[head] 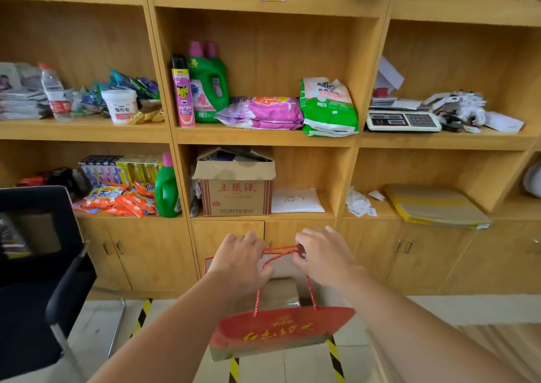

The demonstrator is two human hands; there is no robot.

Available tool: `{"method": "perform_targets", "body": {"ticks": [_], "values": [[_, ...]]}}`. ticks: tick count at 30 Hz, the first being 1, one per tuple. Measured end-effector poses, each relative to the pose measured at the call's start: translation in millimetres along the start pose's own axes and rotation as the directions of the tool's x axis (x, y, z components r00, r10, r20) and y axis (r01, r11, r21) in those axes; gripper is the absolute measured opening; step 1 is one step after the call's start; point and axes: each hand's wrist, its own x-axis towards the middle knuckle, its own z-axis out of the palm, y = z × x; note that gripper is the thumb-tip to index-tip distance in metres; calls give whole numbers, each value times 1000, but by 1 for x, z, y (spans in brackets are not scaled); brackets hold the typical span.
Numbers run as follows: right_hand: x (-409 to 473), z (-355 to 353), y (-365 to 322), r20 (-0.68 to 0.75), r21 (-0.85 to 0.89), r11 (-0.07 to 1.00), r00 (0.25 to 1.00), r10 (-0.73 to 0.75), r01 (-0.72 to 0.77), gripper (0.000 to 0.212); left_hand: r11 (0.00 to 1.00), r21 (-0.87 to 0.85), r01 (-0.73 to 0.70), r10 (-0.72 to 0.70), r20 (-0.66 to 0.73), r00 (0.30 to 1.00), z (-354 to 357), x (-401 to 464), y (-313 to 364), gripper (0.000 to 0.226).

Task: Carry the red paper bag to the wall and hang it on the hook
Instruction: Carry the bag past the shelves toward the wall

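A red paper bag with gold lettering and red cord handles hangs in front of me, above the floor. My left hand grips the handles from the left. From the right, my right hand pinches the same cords. The cords run taut between the two hands. The bag's mouth is open and its near face tilts toward me. No hook or bare wall is in view.
A wooden shelf unit stands straight ahead, filled with detergent bottles, bags, a cardboard box and a scale. A black chair is at my left. Yellow-black tape marks the tiled floor.
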Motion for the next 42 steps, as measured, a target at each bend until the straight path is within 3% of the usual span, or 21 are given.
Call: {"method": "perform_targets", "body": {"ticks": [20, 28, 42], "values": [[176, 80, 80, 95, -58, 994, 991, 98, -93, 23, 994, 14, -105, 105, 25, 994, 63, 200, -83, 56], [253, 110, 150, 115, -57, 995, 990, 83, -77, 28, 992, 51, -113, 108, 97, 989, 71, 299, -87, 53], [305, 123, 269, 56, -92, 982, 984, 171, -165, 24, 984, -22, -177, 177, 14, 984, 83, 453, -52, 59]]}}
